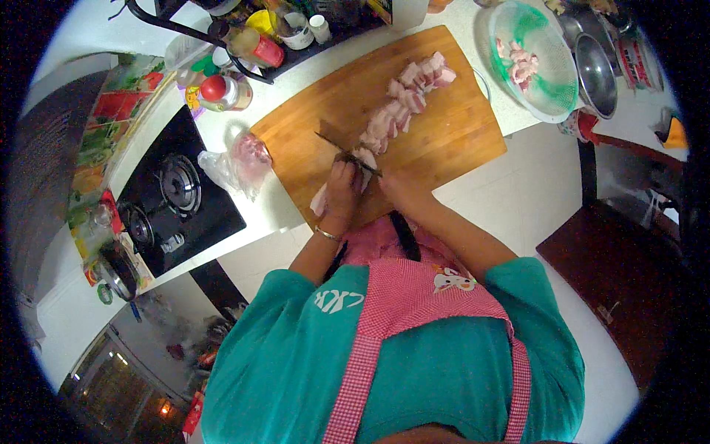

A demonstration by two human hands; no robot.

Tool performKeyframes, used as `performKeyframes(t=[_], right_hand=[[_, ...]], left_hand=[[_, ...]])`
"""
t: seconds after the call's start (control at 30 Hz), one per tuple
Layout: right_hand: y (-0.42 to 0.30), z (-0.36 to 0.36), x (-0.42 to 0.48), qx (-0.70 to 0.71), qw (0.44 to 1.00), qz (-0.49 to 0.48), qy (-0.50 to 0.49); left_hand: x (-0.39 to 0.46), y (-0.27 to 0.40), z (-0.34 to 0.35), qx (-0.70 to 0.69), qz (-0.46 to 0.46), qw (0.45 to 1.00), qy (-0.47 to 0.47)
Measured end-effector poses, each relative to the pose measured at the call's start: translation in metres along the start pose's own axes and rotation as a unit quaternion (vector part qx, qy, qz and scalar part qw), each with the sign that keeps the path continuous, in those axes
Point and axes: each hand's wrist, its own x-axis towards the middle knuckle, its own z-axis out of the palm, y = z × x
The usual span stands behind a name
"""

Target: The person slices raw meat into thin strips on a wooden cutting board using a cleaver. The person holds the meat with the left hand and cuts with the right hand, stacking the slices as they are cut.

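Observation:
On the wooden cutting board (pixel 466 122), my left hand (pixel 341 186) presses down on a strip of raw, fatty meat (pixel 319 203), its fingers beside a knife blade (pixel 338 145). The knife lies across the strip, and my right hand (pixel 391 186) is closed at its near end; the handle is hidden in that hand. Cut pieces of meat (pixel 391 119) run in a line from the blade up to the board's far right part. More pieces of meat (pixel 521 66) lie in a green and white plastic colander (pixel 557 83) to the right of the board.
A plastic bag with raw meat (pixel 249 155) touches the board's left edge. Further left is a black gas hob (pixel 208 222). Jars and a red-lidded container (pixel 213 87) stand behind the bag, near a black rack (pixel 183 28). A metal bowl (pixel 596 75) is beside the colander.

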Motion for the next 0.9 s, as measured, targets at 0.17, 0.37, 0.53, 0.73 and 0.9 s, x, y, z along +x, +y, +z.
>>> performKeyframes(t=[0.17, 0.37, 0.53, 0.73, 0.9], right_hand=[[0.007, -0.005, -0.039, 0.119, 0.991, 0.010, 0.054], [0.013, 0.010, -0.024, -0.069, 0.991, -0.067, 0.093], [0.026, 0.005, -0.028, -0.115, 0.987, -0.027, 0.109], [0.015, -0.011, -0.036, -0.048, 0.988, 0.002, 0.149], [0.016, -0.016, -0.058, 0.028, 0.995, 0.021, 0.096]], left_hand=[[0.005, 0.024, -0.011, 0.159, 0.080, 0.984, -0.007], [0.006, 0.024, -0.012, 0.141, 0.080, 0.987, -0.004], [0.004, 0.035, -0.012, 0.178, 0.116, 0.977, 0.031], [0.005, 0.048, -0.017, 0.129, 0.102, 0.986, 0.019], [0.003, 0.042, -0.016, 0.121, 0.098, 0.988, 0.016]])
